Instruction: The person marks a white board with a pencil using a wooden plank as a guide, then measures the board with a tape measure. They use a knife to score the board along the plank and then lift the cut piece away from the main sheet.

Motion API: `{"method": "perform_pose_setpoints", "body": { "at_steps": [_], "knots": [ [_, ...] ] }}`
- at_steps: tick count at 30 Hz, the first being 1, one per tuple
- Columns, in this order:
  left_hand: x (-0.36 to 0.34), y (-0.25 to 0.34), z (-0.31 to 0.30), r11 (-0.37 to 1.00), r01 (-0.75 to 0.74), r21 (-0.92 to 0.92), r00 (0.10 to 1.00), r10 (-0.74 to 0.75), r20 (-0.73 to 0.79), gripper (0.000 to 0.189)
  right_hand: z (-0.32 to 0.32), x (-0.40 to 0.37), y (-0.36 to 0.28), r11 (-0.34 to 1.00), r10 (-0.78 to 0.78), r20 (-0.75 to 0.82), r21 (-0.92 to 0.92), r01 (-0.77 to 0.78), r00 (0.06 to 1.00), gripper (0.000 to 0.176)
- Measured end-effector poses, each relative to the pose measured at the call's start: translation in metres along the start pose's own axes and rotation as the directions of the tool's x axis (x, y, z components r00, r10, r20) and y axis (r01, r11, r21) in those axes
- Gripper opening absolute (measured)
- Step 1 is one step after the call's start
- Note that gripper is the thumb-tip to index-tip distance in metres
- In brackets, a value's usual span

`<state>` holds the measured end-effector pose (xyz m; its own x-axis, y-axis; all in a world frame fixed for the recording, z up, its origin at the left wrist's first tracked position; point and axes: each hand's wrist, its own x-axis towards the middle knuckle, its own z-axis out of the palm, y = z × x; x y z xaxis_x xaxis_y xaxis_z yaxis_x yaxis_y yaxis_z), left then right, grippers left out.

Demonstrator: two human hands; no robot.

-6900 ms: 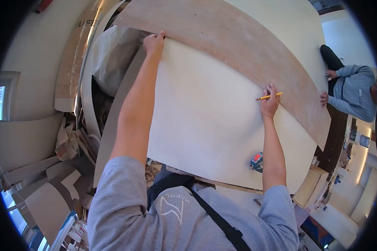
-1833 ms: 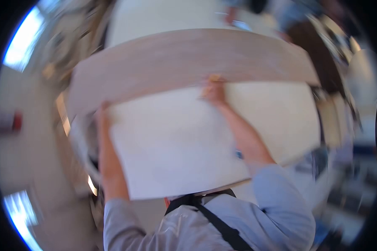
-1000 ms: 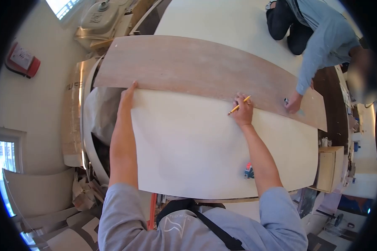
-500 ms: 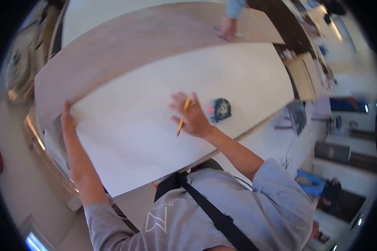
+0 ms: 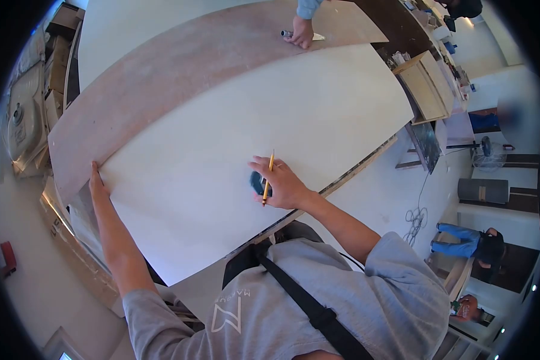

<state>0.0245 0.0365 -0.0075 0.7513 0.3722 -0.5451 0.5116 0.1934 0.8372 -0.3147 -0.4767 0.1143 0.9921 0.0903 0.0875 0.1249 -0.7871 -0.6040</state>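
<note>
A large white sheet [image 5: 192, 150] lies in front of me, partly along a curved brownish board [image 5: 144, 78]. My left hand [image 5: 98, 182] holds the sheet's left edge, next to where it meets the brown board; most of its fingers are hidden. Over the middle of the sheet, my right hand [image 5: 288, 185] has its fingers closed around a dark teal tape measure [image 5: 256, 182]. A yellow pencil [image 5: 266, 191] is also held between this hand's fingers, pointing away from me. The hand covers part of the tape measure.
Across the brown board, another person's hand [image 5: 302, 33] holds a scraper-like tool [image 5: 287, 34]. A wooden box [image 5: 425, 87] stands to the right. Farther right are a standing person [image 5: 483, 246], a fan [image 5: 489, 153] and a coiled cable [image 5: 415, 222] on the floor.
My right hand has taken hold of the tape measure, which is now farther left on the sheet. The pencil is still in that hand. My left hand stays at the edge.
</note>
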Motion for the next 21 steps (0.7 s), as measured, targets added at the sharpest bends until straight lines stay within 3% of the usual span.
{"method": "perform_pose_setpoints", "body": {
  "at_steps": [2,4,5,6,7,9,10,11,12,13,16,17,19,20,21],
  "knots": [
    [0.000,0.001,0.002,1.000,-0.015,0.020,1.000,0.015,0.007,0.078,-0.008,0.008,-0.007,0.985,0.088,-0.072,0.155,-0.076,0.993,0.067],
    [-0.011,0.002,0.001,0.998,-0.045,0.036,0.999,0.044,0.023,0.088,-0.020,0.008,0.019,0.955,0.294,-0.184,0.097,-0.281,0.938,0.052],
    [-0.007,-0.001,0.000,0.997,-0.069,0.045,0.998,0.069,-0.001,0.085,-0.029,0.008,0.039,0.898,0.437,-0.096,0.096,-0.429,0.894,0.046],
    [0.001,-0.006,0.001,0.994,-0.093,0.052,0.995,0.094,-0.032,0.083,-0.034,0.000,0.056,0.855,0.478,-0.074,-0.189,-0.483,0.875,0.043],
    [-0.003,-0.007,0.004,0.996,-0.091,0.023,0.996,0.091,-0.013,0.081,-0.043,-0.003,0.062,0.789,0.557,-0.007,-0.307,-0.531,0.831,0.043],
    [-0.011,-0.009,0.005,0.995,-0.092,0.023,0.995,0.091,0.029,0.075,-0.030,-0.023,0.092,0.817,0.476,-0.027,-0.355,-0.453,0.879,0.040],
    [-0.004,-0.010,0.007,0.996,-0.026,0.083,0.999,0.030,-0.041,0.057,-0.040,-0.009,0.062,0.755,0.651,0.140,-0.226,-0.616,0.746,0.042],
    [-0.015,-0.006,0.013,0.995,-0.011,0.103,0.996,0.020,-0.088,0.056,-0.060,0.005,0.022,0.629,0.758,0.331,-0.144,-0.764,0.562,0.045],
    [-0.033,0.002,0.016,0.966,-0.070,0.248,0.995,0.086,-0.058,0.058,-0.063,0.007,0.005,0.627,0.763,0.318,-0.148,-0.765,0.563,0.046],
    [0.008,-0.019,-0.002,0.924,-0.212,0.319,0.977,0.210,0.042,0.063,-0.062,0.009,-0.003,0.623,0.768,0.302,-0.148,-0.768,0.565,0.048],
    [0.003,-0.019,0.009,0.988,-0.092,0.126,0.988,0.106,-0.112,0.076,-0.049,0.015,0.003,0.899,0.438,0.127,-0.039,-0.437,0.890,0.048],
    [-0.011,-0.012,0.013,0.990,-0.087,0.107,0.988,0.099,-0.117,0.081,-0.048,0.034,-0.017,0.871,0.472,0.146,0.079,-0.486,0.870,0.045],
    [-0.009,-0.014,0.013,0.991,-0.104,0.086,0.988,0.113,-0.106,0.086,-0.014,0.070,0.003,0.994,0.073,-0.027,-0.076,-0.075,0.997,0.049],
    [-0.006,-0.016,0.013,0.991,-0.113,0.074,0.988,0.120,-0.101,0.089,0.004,0.091,0.014,0.976,-0.147,-0.089,-0.175,0.130,0.985,0.051],
    [-0.003,-0.017,0.013,0.993,-0.098,0.071,0.990,0.104,-0.097,0.090,0.018,0.116,0.018,0.977,-0.123,-0.059,-0.182,0.110,0.991,0.056]
  ]
}}
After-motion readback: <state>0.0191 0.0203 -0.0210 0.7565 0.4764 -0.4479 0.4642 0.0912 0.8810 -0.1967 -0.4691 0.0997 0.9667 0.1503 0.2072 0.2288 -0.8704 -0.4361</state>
